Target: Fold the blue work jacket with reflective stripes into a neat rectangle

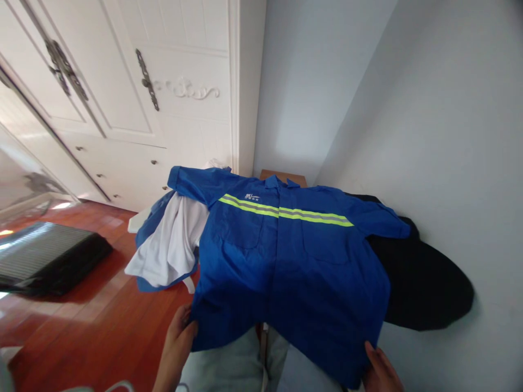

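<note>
A blue short-sleeved work shirt (pixel 286 256) with a yellow-green reflective stripe across the chest lies spread front-up on a black ironing board (pixel 425 283). My left hand (pixel 177 340) grips the shirt's lower left hem corner, fingers closed on the cloth. At the lower right hem corner, my right hand (pixel 379 367) pinches the fabric with the thumb on top. The shirt's collar points away from me toward the wall.
A white and blue garment pile (pixel 169 247) hangs off the board's left side. A white wardrobe (pixel 134 103) stands behind, and a black ribbed object (pixel 44 258) lies on the red wooden floor at left. A grey wall runs along the right.
</note>
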The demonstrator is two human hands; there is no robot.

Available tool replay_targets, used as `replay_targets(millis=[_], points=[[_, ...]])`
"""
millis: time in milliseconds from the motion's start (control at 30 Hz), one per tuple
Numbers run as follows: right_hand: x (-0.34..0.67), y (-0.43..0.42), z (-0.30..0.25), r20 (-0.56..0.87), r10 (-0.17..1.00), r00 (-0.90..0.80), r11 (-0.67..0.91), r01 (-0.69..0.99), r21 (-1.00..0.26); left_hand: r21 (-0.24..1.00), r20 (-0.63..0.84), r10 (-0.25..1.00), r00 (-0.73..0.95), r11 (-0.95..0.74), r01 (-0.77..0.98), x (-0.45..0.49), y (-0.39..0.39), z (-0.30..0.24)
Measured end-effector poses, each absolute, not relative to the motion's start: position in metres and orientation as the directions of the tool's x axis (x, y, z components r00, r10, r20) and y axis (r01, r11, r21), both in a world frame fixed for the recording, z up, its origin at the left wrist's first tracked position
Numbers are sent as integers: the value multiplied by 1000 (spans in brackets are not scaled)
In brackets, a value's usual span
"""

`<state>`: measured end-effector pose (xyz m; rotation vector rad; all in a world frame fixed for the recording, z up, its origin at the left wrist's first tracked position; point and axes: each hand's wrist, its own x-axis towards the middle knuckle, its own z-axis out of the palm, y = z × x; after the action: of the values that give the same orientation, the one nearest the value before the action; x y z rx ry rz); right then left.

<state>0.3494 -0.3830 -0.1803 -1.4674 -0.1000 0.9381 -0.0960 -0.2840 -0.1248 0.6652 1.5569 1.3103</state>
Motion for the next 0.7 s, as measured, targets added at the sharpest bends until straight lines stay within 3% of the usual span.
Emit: replay_targets(millis=[167, 300, 367, 400, 467, 533, 567, 633, 700], points=[[340, -373, -178, -484, 613, 625, -169, -494, -853, 938, -344, 868, -358, 302, -169, -83, -273, -106], [342, -369, -179, -477, 649, 593, -175, -494, -852, 885, -451, 857, -251, 392, -250, -79, -262, -97], [344, -369, -183, -480, 664, 572, -182, -500, -847, 905, -418, 812, -406, 335, -262, -72, -268, -90], [345, -369, -185, -488, 653, 579, -187, -500, -845, 948, -318, 760, -567, 241, -208, -68, -274, -86], [346, -370, -188, -505, 618, 602, -204, -498, -843, 999, 35, 567, -823, -2, 40, -60, -290, -76], [346, -371, -191, -516, 604, 607, -228, -489, -842, 954, 299, 411, -861, -148, 260, -57, -302, -69], [345, -371, -192, -523, 599, 607, -245, -482, -841, 942, 335, 413, -847, -153, 298, -59, -305, -68], [345, -372, -195, -530, 586, 613, -260, -477, -840, 972, 214, 556, -803, -37, 233, -70, -303, -72], [349, -372, -198, -520, 546, 656, -258, -460, -850, 983, -72, 730, -680, 166, 74, -88, -294, -83]])
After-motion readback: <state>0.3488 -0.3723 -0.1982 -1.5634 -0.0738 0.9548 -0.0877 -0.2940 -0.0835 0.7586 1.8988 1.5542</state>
